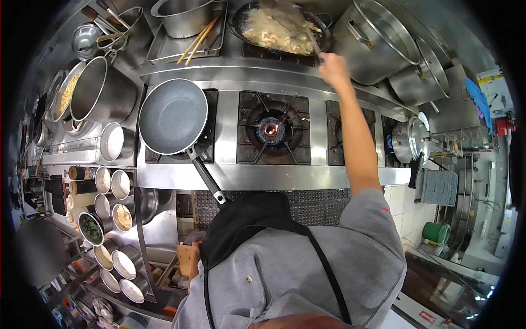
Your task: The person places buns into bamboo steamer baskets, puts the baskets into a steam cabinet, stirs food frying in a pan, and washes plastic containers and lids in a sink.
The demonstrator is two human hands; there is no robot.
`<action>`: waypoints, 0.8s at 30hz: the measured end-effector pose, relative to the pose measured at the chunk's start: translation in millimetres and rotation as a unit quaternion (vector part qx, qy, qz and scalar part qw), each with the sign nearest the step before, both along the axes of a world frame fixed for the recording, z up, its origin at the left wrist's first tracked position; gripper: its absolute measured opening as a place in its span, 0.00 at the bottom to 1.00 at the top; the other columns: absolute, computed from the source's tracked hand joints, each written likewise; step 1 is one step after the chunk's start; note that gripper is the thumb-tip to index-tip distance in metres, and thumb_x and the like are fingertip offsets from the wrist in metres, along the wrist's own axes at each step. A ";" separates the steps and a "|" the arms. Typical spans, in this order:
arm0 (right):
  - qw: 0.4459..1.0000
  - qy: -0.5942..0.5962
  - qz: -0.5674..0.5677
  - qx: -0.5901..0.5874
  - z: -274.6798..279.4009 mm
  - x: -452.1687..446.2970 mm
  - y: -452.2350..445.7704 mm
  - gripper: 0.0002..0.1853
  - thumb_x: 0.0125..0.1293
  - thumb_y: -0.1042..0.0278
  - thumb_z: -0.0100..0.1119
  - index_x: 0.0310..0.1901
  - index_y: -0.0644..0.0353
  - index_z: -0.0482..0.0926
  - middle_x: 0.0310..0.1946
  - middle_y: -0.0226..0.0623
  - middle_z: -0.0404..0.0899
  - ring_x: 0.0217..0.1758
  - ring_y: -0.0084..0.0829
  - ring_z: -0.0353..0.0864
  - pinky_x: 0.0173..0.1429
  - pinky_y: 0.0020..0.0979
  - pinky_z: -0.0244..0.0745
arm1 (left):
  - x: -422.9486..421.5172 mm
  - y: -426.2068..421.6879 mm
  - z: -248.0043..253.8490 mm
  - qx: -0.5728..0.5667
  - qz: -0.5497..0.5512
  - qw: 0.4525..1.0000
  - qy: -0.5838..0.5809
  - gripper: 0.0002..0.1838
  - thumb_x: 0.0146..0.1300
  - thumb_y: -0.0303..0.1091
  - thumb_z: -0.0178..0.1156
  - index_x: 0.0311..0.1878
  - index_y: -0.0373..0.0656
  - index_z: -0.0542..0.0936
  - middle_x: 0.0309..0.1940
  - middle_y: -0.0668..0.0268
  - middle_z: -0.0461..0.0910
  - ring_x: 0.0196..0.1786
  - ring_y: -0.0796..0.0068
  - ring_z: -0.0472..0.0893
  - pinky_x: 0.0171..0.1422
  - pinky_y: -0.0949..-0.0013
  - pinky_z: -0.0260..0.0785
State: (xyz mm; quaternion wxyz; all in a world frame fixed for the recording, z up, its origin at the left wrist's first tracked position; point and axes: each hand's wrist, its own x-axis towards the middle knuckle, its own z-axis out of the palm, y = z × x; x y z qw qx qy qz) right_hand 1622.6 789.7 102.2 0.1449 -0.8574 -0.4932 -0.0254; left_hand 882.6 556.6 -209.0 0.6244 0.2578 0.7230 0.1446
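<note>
My right hand (333, 69) is stretched forward, closed around the handle of a metal spatula (312, 41). The spatula's far end reaches into a dark wok (236, 26) on the back burner and is blurred by motion and steam. Pale, lightly browned pieces of food (271, 38) lie in the wok. Only a sliver of my left hand (195, 248) shows low beside my apron, near a light wooden piece (184, 261). Its fingers are hidden, so I cannot tell whether it holds that piece.
A grey frying pan (173, 116) rests on the left burner, handle toward me. The middle burner (270, 130) is lit. Large pots (378, 44) stand at back right, a pressure cooker (404, 141) further right. Chopsticks (198, 41) lie on a tray; ingredient tins (121, 185) stand left.
</note>
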 end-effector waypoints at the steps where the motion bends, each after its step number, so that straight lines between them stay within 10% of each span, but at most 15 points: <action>1: 1.000 -0.007 -0.009 -0.018 -11.8 1.6 10.3 0.16 0.55 0.73 0.55 0.46 0.58 0.82 0.43 0.55 0.82 0.50 0.53 0.81 0.55 0.49 0.75 | -0.9 1.3 0.3 0.000 -0.001 1.000 0.002 0.08 0.63 0.34 0.53 0.32 0.41 0.77 0.23 0.63 0.78 0.26 0.69 0.78 0.30 0.64 0.70; 24: 0.999 0.009 0.008 -0.039 -5.2 -24.9 -2.0 0.18 0.54 0.74 0.57 0.48 0.59 0.81 0.40 0.56 0.83 0.48 0.54 0.82 0.54 0.49 0.77 | -9.2 -3.8 13.7 0.001 0.002 1.000 0.022 0.10 0.62 0.34 0.52 0.29 0.40 0.77 0.22 0.62 0.78 0.25 0.68 0.78 0.30 0.63 0.70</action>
